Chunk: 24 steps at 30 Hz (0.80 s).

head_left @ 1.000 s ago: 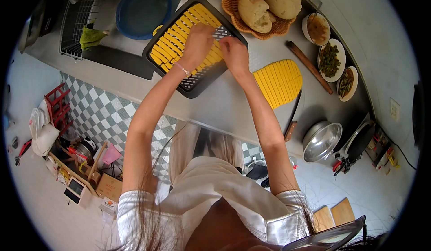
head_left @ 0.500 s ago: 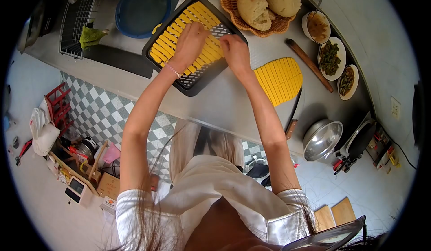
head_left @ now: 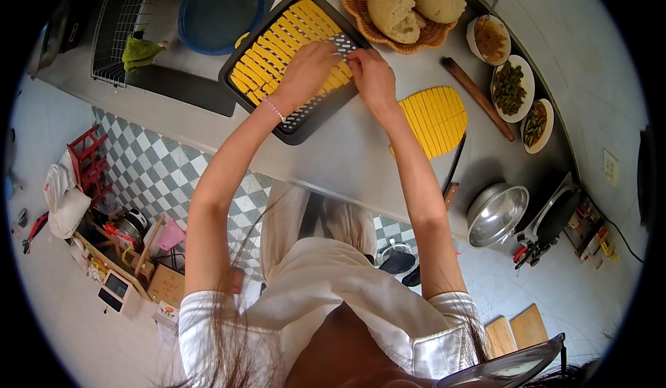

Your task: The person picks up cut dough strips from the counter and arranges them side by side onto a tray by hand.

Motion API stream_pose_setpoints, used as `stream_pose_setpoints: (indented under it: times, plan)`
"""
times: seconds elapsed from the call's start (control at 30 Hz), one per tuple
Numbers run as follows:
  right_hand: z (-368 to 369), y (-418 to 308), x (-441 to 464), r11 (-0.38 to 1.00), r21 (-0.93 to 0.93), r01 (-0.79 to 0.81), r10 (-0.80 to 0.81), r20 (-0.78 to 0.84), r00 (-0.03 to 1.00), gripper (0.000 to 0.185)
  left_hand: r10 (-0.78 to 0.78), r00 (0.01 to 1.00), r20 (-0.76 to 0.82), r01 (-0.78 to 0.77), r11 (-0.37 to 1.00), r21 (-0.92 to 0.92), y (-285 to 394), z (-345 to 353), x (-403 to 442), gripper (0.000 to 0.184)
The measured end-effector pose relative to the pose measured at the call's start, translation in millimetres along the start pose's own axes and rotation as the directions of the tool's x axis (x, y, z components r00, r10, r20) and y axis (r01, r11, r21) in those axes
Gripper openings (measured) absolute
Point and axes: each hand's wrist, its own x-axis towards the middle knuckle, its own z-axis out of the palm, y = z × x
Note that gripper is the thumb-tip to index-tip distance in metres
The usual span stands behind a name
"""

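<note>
A dark rectangular tray (head_left: 298, 137) with a perforated base holds rows of yellow dough strips (head_left: 298, 23). My left hand (head_left: 310, 74), a beaded bracelet at its wrist, is over the strips at the tray's right-hand part with its fingers bent together. Beside it, my right hand (head_left: 373, 77) is closed in a pinch at the tray's right rim. The fingertips of both hands nearly meet; what they hold is too small and covered to make out. Right of my right forearm lies a flat yellow dough slab (head_left: 433, 121) cut into strips.
A knife (head_left: 452, 187) lies beside the slab, and a rolling pin (head_left: 479, 100) farther right. Along the wall stand several food dishes (head_left: 510, 89). A wicker basket (head_left: 357, 13) holds bread. Metal bowls (head_left: 498, 214) are at right; a blue basin (head_left: 220, 13) is in the sink.
Both hands have moved slightly to the right and towards the tray's right rim. My left hand has uncovered more strips in the middle of the tray.
</note>
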Motion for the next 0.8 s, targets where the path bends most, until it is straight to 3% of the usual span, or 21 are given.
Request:
stream_pose_setpoints:
  times: [0.13, 0.3, 0.4, 0.53, 0.67, 0.8]
  plan:
    - [-22.1, -6.3, -13.4, 0.999, 0.006, -0.031, 0.031, -0.042, 0.999, 0.013, 0.049, 0.998, 0.042, -0.046, 0.996, -0.078, 1.6, 2.9, 2.6, 0.024]
    - [-53.3, 6.0, -61.6, 0.972, 0.200, -0.124, 0.151, -0.127, 0.980, 0.011, 0.035, 0.987, 0.154, -0.028, 0.998, -0.047, 4.9, 3.3, 10.5, 0.020]
    - [-70.9, 17.6, -101.9, 0.946, 0.270, -0.179, 0.229, -0.167, 0.959, 0.011, 0.050, 0.988, 0.146, -0.045, 0.998, -0.043, 8.4, 4.9, 10.5, 0.020]
    - [-84.9, 40.7, -166.1, 0.897, 0.321, -0.304, 0.381, -0.213, 0.900, 0.014, -0.084, 0.993, -0.082, 0.073, 0.989, -0.133, 52.2, -2.1, -0.3, 0.021]
    - [-80.9, 67.8, -230.0, 0.832, 0.362, -0.420, 0.502, -0.167, 0.849, 0.013, -0.176, 0.977, 0.124, 0.208, 0.921, -0.330, 108.3, 58.4, -70.4, 0.027]
    - [-68.6, 71.1, -262.5, 0.836, 0.352, -0.421, 0.487, -0.122, 0.865, 0.013, -0.251, 0.963, 0.101, 0.269, 0.924, -0.272, 176.8, 80.4, -83.7, 0.033]
